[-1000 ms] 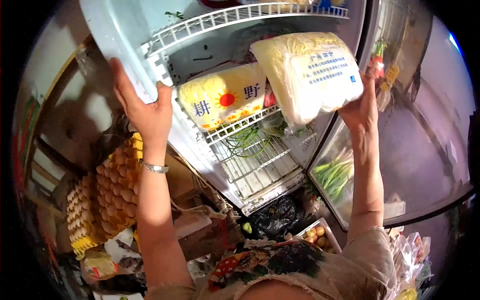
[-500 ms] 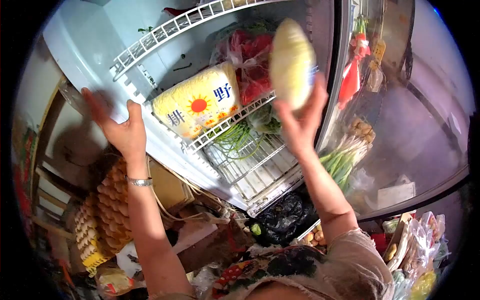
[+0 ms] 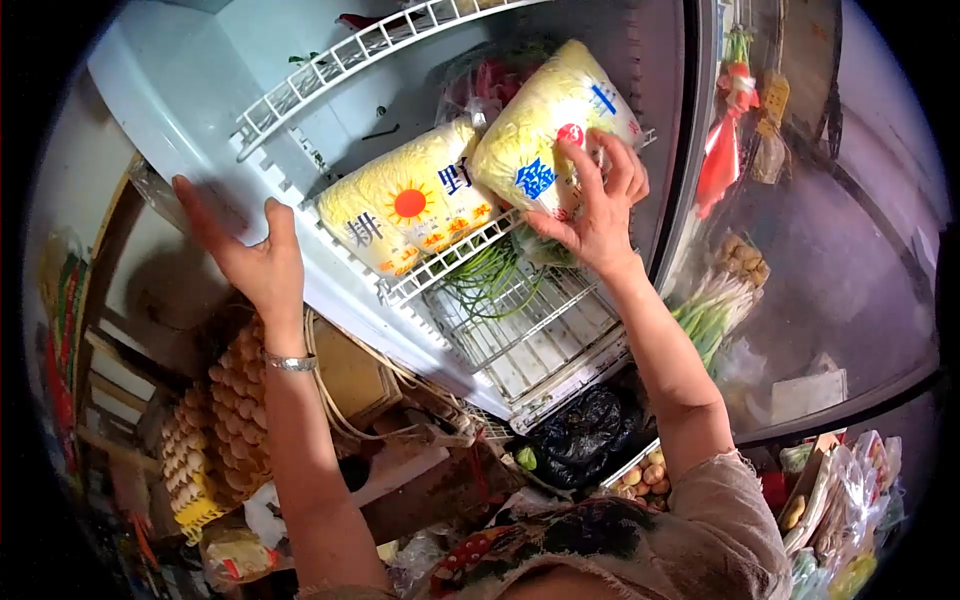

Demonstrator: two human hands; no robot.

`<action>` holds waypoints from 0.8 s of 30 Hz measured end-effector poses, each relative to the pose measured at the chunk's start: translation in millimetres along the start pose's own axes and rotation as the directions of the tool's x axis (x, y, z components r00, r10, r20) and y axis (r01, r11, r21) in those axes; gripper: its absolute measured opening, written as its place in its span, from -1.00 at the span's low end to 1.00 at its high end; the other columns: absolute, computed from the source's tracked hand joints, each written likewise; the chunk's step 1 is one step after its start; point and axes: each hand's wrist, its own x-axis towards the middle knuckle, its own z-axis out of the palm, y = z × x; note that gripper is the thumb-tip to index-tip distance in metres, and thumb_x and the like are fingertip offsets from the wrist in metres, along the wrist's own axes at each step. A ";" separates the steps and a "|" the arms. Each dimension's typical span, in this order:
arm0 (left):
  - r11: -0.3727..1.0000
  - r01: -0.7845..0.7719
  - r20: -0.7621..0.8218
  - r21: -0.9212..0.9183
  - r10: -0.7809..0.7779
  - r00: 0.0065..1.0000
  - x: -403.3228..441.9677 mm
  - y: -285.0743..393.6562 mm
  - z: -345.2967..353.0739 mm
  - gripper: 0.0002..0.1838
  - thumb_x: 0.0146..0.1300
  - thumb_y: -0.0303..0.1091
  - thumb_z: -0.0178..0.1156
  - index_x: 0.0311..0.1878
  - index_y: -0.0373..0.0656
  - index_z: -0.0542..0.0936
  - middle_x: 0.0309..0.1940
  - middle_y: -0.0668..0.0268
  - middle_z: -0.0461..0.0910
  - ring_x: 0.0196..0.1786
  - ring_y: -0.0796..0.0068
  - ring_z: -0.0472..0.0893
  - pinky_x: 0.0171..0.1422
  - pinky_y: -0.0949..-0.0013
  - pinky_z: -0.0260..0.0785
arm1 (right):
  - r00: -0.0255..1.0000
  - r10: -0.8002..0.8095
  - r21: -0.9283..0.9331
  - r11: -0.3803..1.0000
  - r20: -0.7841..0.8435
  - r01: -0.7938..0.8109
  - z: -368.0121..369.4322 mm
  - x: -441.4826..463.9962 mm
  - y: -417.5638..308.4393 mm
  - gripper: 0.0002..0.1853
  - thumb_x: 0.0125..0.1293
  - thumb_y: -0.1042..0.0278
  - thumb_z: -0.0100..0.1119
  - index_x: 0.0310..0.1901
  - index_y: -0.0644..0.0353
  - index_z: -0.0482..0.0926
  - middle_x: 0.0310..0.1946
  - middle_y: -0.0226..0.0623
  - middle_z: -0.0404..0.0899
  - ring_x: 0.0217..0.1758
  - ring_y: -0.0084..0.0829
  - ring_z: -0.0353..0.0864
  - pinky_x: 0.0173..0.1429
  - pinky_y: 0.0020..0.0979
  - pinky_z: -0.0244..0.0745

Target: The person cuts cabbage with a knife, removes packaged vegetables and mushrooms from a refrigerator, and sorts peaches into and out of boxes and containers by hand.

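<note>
Turned printed side outward since the earlier frame, the blue-lettered bag [image 3: 550, 115] leans beside the sun-printed bag [image 3: 400, 205] on the wire shelf [image 3: 450, 260], seemingly steadied by the loosely curled right hand [image 3: 603, 215], while the splayed, unladen left hand [image 3: 255, 262] perhaps braces the fridge [image 3: 160, 100].

Reddish bag [image 3: 490, 80] partly hidden behind right package [image 3: 535, 118], upper shelf [image 3: 385, 52] cut off above

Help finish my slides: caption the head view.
Right hand touches a blue-lettered bag beside a sun-printed bag on a fridge shelf.
</note>
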 end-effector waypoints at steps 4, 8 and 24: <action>1.000 0.004 0.003 0.004 -0.004 1.000 -0.5 -1.4 0.9 -0.11 0.19 -0.43 0.16 0.53 -0.39 -0.05 0.54 -0.11 -0.05 0.59 0.03 0.00 0.61 0.11 -0.13 | 0.989 0.106 0.036 0.994 -0.107 -0.103 30.9 11.6 2.0 -0.10 0.05 -0.35 0.31 0.37 -0.02 0.37 0.37 0.00 0.13 0.43 0.13 0.01 0.45 0.11 -0.17; 0.999 0.021 0.010 0.037 -0.022 1.000 -0.9 -0.7 -0.2 -0.10 0.18 -0.45 0.17 0.53 -0.40 -0.05 0.54 -0.12 -0.04 0.58 0.02 0.03 0.61 0.11 -0.09 | 0.982 0.124 0.017 0.992 -0.143 -0.123 58.7 28.9 10.2 -0.08 0.09 -0.29 0.29 0.43 -0.02 0.24 0.41 0.08 0.03 0.43 0.19 -0.07 0.43 0.19 -0.22; 0.998 -0.043 -0.021 0.052 0.044 0.999 -0.4 -7.2 1.9 -0.10 0.15 -0.45 0.18 0.52 -0.41 -0.03 0.54 -0.10 -0.01 0.58 0.06 0.03 0.60 0.14 -0.07 | 0.975 0.112 0.094 0.987 0.191 -0.132 13.9 13.8 31.2 -0.04 0.05 0.12 0.53 0.47 -0.16 0.18 0.46 -0.06 0.05 0.48 0.05 0.03 0.49 0.09 -0.14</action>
